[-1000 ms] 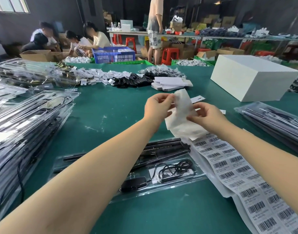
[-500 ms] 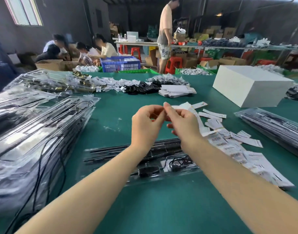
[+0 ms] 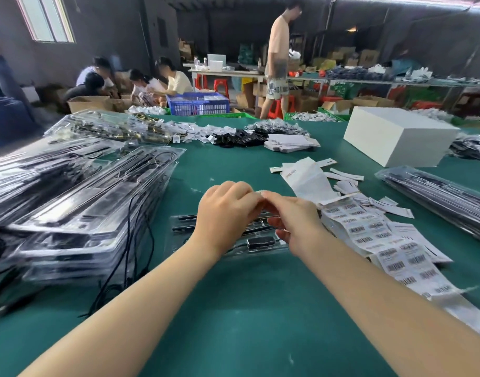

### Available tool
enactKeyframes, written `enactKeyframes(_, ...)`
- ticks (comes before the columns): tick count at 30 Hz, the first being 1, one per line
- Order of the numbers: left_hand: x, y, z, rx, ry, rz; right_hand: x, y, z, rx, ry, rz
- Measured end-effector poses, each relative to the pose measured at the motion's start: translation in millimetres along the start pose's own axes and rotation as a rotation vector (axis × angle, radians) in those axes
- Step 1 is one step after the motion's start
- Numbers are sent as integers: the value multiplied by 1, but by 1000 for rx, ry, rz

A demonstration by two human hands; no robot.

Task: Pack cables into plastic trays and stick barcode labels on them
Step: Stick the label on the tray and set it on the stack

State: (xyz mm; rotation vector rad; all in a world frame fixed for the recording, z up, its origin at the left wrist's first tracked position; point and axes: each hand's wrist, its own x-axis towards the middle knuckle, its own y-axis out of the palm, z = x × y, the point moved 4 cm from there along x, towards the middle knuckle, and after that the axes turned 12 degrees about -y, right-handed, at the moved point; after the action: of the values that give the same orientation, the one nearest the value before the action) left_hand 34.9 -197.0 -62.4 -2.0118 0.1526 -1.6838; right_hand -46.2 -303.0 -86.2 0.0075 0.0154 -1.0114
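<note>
Hovering over the middle of the green counter [image 3: 233, 308], the left hand [image 3: 228, 210] and the right hand [image 3: 293, 221] are brought together, fingertips meeting above a clear plastic tray [image 3: 233, 240]. A small pale label [image 3: 260, 193] is pinched between the fingertips of both hands; its print cannot be read. The remaining fingers of the right hand are curled loosely below the pinch.

The tray is laid flat on the counter directly under the hands, and a black cable part [image 3: 261, 240] is seen in it between the two wrists. Most of the tray is hidden by the hands.

Just right of the right hand, a strip of barcode labels [image 3: 383, 240] is spread along the counter toward the near right edge. Loose white backing paper [image 3: 306, 180] and small paper scraps are scattered beyond it. A large stack of filled trays [image 3: 78, 208] is piled at the left, with black cords hanging over its near side. Another pile of trays [image 3: 440, 197] is placed at the right edge. A white box [image 3: 396, 134] is set at the far right, and heaps of small black and white parts are lined across the far side.
</note>
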Motion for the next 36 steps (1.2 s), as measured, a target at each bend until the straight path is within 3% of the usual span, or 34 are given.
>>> enactKeyframes(6,-19,-17,12,0,-234,114,-11,16,-15,-76,-130,39)
enactKeyframes(8,-32,-11,20,104,-466,328,-9,17,-23,-47,-131,-2)
enactKeyframes(10,-55,-1,32,276,-705,653,-4,12,-27,-48,-172,-74)
enactKeyframes(12,-75,7,38,309,-813,956,2,7,-31,-56,-227,-128)
enactKeyframes(13,-80,12,38,288,-804,1018,4,7,-33,-63,-252,-141)
enactKeyframes(17,-78,20,38,219,-683,901,4,24,-39,-96,-371,-55)
enactKeyframes(20,-80,20,43,152,-616,691,0,33,-45,-109,-478,-2)
enactKeyframes(23,-81,9,56,-147,-755,375,-3,32,-53,-138,-561,23)
enactKeyframes(25,-80,5,62,-282,-847,271,-4,30,-57,-101,-568,45)
enactKeyframes(31,-75,11,63,-396,-896,222,-1,28,-60,-48,-548,78)
enactKeyframes(36,-75,14,64,-443,-951,266,-6,31,-59,-221,-624,36)
